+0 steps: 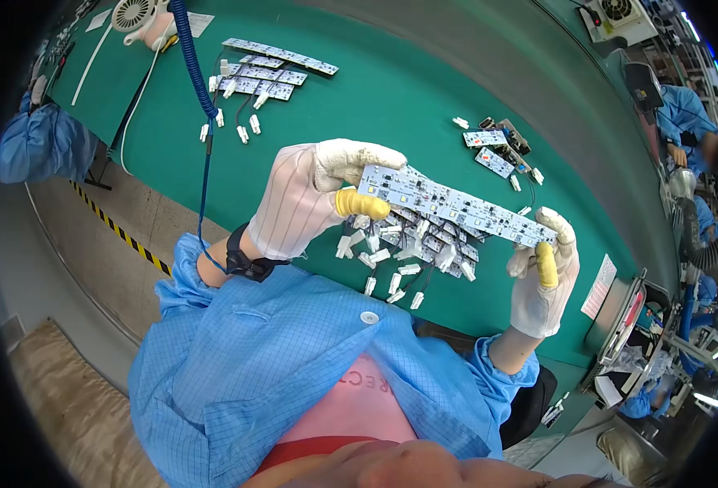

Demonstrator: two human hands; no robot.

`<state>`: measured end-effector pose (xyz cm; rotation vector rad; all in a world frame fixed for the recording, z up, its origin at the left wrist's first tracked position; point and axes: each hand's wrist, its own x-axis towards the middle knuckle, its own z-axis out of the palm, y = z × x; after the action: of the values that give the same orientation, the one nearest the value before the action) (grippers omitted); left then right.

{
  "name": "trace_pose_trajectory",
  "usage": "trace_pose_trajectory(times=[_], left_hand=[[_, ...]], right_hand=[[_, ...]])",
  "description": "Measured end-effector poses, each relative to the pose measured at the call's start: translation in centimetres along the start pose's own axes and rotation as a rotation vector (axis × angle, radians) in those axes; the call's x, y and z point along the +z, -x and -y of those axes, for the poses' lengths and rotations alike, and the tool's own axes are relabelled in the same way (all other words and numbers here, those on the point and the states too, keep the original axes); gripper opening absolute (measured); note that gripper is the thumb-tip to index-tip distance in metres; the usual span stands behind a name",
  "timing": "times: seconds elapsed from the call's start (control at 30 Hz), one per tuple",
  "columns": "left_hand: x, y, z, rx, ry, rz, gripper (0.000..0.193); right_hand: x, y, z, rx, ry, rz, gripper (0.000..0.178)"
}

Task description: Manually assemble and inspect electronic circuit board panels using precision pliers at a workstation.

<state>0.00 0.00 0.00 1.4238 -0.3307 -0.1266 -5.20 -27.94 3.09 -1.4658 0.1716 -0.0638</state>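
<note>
A long white circuit board strip (460,207) is held up between my two gloved hands. My left hand (338,180) grips its left end between thumb and fingers, a yellow finger cot on one digit. At the other end my right hand (547,256) pinches the strip, also with a yellow finger cot. Beneath the strip lies a pile of similar boards (444,242), partly hidden by it. White plug connectors (395,282) on short leads spread from the pile toward me. Around my left wrist is a black strap (249,259) joined to a blue coiled cord (194,61).
More board strips (273,77) with connectors lie on the green mat (359,98) at far left. Smaller boards (495,150) sit at the right. A small fan (133,14) stands at the back left. A metal tray of odds and ends (631,325) is at the right edge. Other people work nearby.
</note>
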Motion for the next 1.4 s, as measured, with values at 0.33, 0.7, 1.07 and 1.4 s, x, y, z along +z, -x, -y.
trace_pose_trajectory(times=[0.33, 0.7, 1.07, 1.4], left_hand=[[-1.4, 0.1, -1.5, -0.171, -0.04, 0.114, 0.052], [-1.4, 0.2, -0.9, -0.093, 0.179, 0.01, 0.049], [-1.8, 0.0, -0.7, 0.008, 0.011, 0.039, 0.044], [-1.9, -0.5, -0.9, -0.006, -0.011, -0.052, 0.042]], right_hand=[[0.0, 0.2, -0.1, -0.097, -0.143, 0.099, 0.04], [0.5, 0.2, 0.5, -0.063, -0.018, 0.077, 0.058], [0.3, 0.7, 0.4, -0.09, 0.048, 0.038, 0.052], [0.7, 0.8, 1.6, -0.008, 0.194, 0.054, 0.03]])
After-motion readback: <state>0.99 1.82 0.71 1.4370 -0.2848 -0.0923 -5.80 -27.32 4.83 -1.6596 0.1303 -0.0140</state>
